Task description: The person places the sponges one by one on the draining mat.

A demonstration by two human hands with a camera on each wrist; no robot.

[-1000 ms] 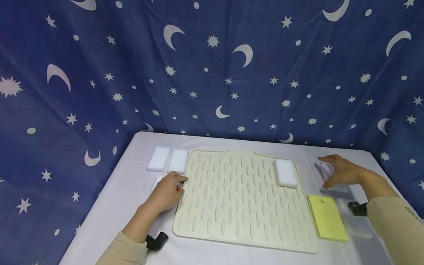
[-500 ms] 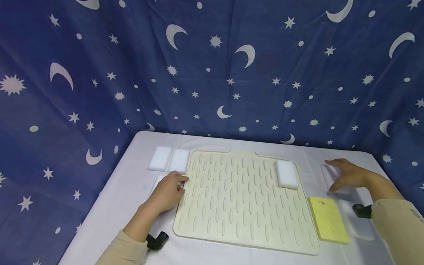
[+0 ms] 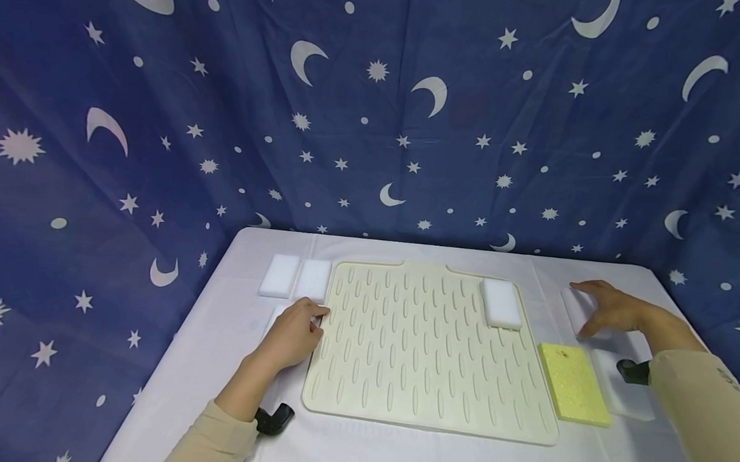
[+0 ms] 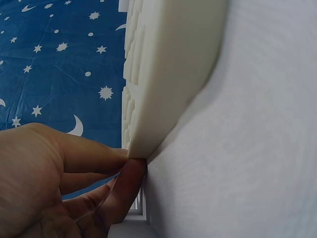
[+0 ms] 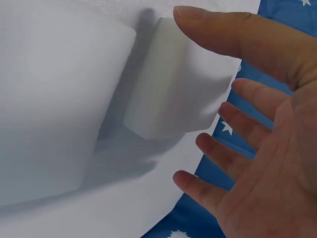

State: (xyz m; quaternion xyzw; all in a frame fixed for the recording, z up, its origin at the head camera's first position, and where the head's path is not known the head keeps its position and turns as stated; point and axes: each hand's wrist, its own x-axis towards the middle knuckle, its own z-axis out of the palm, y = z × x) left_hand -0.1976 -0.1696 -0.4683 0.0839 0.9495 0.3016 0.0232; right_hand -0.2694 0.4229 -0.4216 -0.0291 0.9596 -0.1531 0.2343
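Observation:
A cream draining mat (image 3: 423,351) with raised oval ridges lies on the table. My left hand (image 3: 293,333) is at its left edge; in the left wrist view, the fingertips (image 4: 130,183) pinch that edge. To the right of the mat, my right hand (image 3: 614,309) hovers with thumb and fingers spread around a white sponge block (image 5: 173,89). In the right wrist view the fingers look apart from the block. Another white sponge (image 3: 502,303) rests on the mat's upper right corner. A yellow sponge (image 3: 574,385) lies beside the mat's right edge.
Two white sponges, a far-left one (image 3: 279,275) and one nearer the mat (image 3: 313,280), lie at the back left. Another (image 3: 275,316) is partly hidden behind the left hand. A white block (image 3: 623,385) lies right of the yellow sponge. A starry blue curtain (image 3: 367,156) stands behind.
My right hand has shifted slightly right and lower over the white sponge block beside the mat. The left hand stays at the mat's edge, and the sponges have not moved.

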